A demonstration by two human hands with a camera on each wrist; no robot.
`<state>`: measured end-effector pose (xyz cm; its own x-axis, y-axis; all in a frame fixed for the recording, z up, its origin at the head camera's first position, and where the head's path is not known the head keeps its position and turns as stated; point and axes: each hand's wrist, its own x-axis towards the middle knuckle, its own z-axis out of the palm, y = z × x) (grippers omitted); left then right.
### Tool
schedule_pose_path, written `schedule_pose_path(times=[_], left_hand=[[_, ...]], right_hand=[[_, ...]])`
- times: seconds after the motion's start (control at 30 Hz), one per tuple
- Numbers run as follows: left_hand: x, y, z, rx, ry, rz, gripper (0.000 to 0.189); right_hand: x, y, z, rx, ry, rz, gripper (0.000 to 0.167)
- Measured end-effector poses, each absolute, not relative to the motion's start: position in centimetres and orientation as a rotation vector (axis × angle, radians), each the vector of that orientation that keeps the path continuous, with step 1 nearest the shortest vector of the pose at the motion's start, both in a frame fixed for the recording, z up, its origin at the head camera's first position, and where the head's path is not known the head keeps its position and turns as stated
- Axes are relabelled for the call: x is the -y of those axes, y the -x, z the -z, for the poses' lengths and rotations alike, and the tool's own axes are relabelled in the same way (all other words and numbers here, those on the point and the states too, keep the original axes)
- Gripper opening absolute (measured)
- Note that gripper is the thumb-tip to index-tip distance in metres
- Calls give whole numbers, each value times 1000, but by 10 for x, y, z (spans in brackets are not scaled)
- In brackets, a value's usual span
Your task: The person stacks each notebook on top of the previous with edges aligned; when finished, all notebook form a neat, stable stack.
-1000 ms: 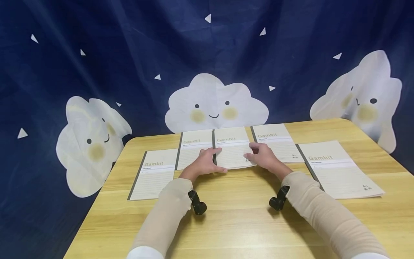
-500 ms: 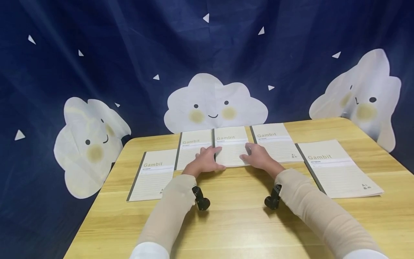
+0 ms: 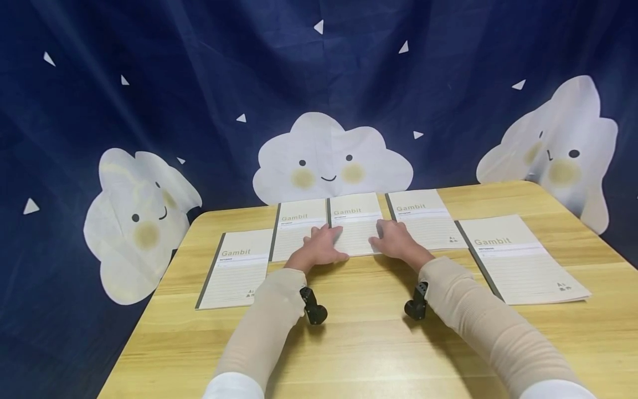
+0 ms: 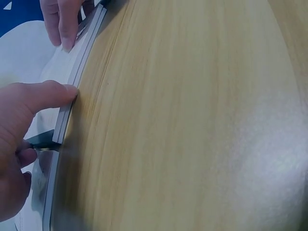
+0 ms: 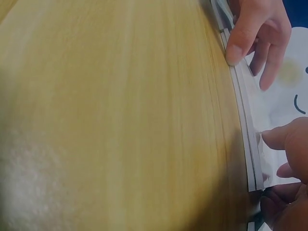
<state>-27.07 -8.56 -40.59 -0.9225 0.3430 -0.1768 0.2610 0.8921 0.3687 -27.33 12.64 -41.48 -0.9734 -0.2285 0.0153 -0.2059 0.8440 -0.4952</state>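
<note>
A cream notebook (image 3: 355, 233) with a dark spine and "Gambit" on its cover lies flat in the middle of the back row. Two layers show along its near edge in both wrist views. At its near left corner is my left hand (image 3: 321, 247). The left thumb (image 4: 55, 94) presses the near edge, and the index finger reaches over the cover. My right hand (image 3: 397, 241) is at the right side, its thumb (image 5: 279, 137) on the cover and its other fingers bent beside the right edge. Neither hand clearly pinches the notebook.
Matching notebooks lie to either side: one close on the left (image 3: 295, 233), one close on the right (image 3: 422, 216), one farther left (image 3: 234, 277) and one farther right (image 3: 523, 266). They rest on a wooden table (image 3: 364, 343) before a blue cloud-print curtain (image 3: 209, 66).
The right hand has moved a little left, and the middle notebook's lower layer no longer sticks out at the near right. The left hand has barely moved.
</note>
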Motion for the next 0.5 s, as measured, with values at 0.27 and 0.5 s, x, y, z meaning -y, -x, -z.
schedule_pose_path(times=[0.27, 0.5], left_hand=[[84, 270, 405, -2822, -458, -470, 81], [84, 268, 403, -2822, -446, -480, 80]], right_hand=[[-126, 273, 416, -2965, 344, 791, 54], [-125, 272, 418, -2992, 390, 799, 42]])
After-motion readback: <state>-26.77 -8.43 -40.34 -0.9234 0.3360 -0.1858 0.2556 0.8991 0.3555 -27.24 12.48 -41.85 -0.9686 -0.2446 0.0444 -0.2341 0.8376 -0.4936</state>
